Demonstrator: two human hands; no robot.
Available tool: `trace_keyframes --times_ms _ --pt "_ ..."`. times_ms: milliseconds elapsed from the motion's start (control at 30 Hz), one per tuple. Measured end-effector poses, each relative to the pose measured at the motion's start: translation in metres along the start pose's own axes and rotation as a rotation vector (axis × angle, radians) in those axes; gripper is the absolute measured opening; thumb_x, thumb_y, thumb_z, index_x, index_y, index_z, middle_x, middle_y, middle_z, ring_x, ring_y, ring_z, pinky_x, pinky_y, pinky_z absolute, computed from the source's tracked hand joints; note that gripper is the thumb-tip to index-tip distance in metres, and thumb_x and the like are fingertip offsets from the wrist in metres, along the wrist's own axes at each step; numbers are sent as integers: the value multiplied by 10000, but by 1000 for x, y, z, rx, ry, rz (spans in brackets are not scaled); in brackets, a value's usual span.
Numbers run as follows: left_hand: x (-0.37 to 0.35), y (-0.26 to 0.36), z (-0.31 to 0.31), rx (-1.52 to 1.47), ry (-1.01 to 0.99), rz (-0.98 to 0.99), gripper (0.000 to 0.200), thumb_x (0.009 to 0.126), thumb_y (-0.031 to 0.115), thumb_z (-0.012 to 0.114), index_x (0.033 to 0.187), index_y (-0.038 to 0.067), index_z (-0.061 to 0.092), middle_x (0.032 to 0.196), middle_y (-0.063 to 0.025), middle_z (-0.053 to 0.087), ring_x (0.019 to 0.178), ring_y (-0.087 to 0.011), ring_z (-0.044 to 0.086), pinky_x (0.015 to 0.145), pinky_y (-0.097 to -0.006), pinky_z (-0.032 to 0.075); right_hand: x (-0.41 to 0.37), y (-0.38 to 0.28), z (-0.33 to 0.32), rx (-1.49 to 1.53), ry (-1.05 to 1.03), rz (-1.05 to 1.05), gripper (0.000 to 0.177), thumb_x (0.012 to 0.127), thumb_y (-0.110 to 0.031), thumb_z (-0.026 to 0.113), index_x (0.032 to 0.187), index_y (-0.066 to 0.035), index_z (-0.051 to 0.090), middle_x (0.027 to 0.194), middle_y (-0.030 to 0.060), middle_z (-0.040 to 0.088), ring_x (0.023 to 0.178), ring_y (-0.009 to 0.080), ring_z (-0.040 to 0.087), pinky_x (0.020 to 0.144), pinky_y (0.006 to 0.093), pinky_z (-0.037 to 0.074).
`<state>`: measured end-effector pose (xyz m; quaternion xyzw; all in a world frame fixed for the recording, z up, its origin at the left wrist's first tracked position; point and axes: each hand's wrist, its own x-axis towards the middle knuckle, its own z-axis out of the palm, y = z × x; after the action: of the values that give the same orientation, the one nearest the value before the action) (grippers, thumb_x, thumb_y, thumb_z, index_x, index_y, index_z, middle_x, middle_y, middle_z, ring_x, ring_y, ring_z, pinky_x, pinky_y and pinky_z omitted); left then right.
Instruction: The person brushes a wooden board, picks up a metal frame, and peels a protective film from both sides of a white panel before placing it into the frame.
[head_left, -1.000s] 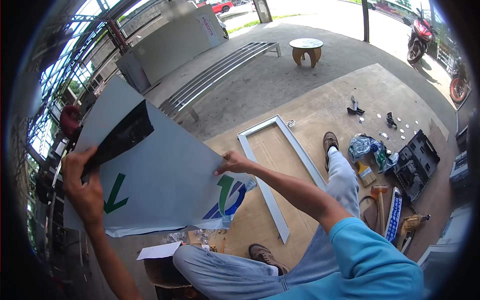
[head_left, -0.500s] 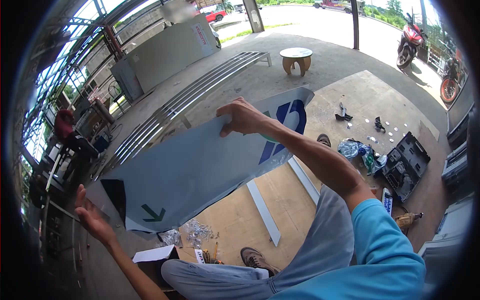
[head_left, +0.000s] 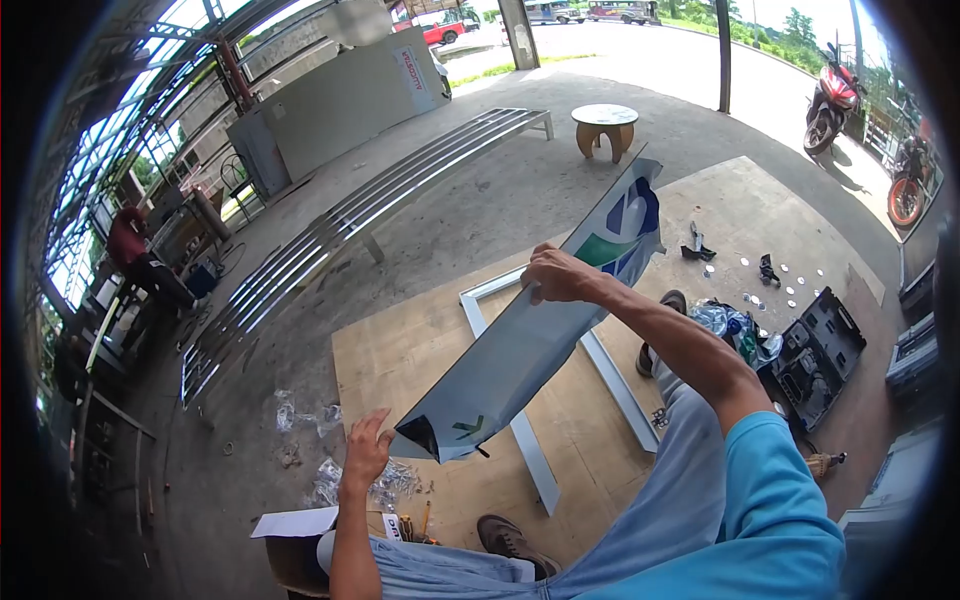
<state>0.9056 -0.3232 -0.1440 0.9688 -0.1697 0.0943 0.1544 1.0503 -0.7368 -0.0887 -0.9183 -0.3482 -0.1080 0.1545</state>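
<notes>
My right hand grips the upper long edge of a long grey-white panel covered in printed film. Blue and green lettering marks its far end, and a small green arrow its near end. The panel slants up from lower left to upper right, above the plywood board. My left hand is open beside the panel's near corner, fingers pointing up. Under the panel lies a frame of pale metal bars, partly hidden by it.
Plastic bags of small hardware lie near my left knee, beside a box. At right are an open black tool case and a drill. Beyond stand a slatted metal rack and a round stool. A person is at far left.
The panel has swung to a steeper slant and shifted right, its face turned more edge-on, uncovering more of the frame and plywood. My left hand has moved right, close to the near corner.
</notes>
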Motion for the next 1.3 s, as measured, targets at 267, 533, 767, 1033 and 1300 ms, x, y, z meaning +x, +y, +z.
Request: trace_keyframes --times_ms 267,533,767,1033,1300 --pt "-14 42 49 -133 -49 -21 258 809 42 549 1067 40 551 919 -203 628 856 -382 603 722 -425 490 -18 37 31 -45 -61 166 249 617 -186 739 839 -81 701 775 98 646 832 249 594 901 334 370" --pt "-11 66 68 -166 -73 10 220 839 90 515 1053 42 520 869 -209 628 799 -379 613 682 -446 493 -19 58 63 -123 -128 292 183 621 -191 735 787 -122 700 792 70 656 891 226 590 893 337 386" --pt "6 56 63 -128 -226 -50 299 841 104 518 1129 51 461 871 -233 624 789 -397 611 697 -466 486 -17 20 98 -283 478 265 226 731 -50 546 924 -75 661 858 100 626 891 267 575 856 359 418" --pt "31 42 55 -250 -405 137 378 777 77 558 1129 66 420 851 -263 609 831 -438 581 708 -489 462 -33 -179 145 379 -132 421 433 830 -463 557 783 -44 657 761 159 632 766 346 610 664 414 478" --pt "37 58 64 -252 -632 70 464 756 116 609 1142 51 360 840 -279 601 853 -454 567 710 -488 453 -58 -206 221 778 254 473 242 845 -259 565 927 -36 610 879 134 631 788 299 612 684 382 453"
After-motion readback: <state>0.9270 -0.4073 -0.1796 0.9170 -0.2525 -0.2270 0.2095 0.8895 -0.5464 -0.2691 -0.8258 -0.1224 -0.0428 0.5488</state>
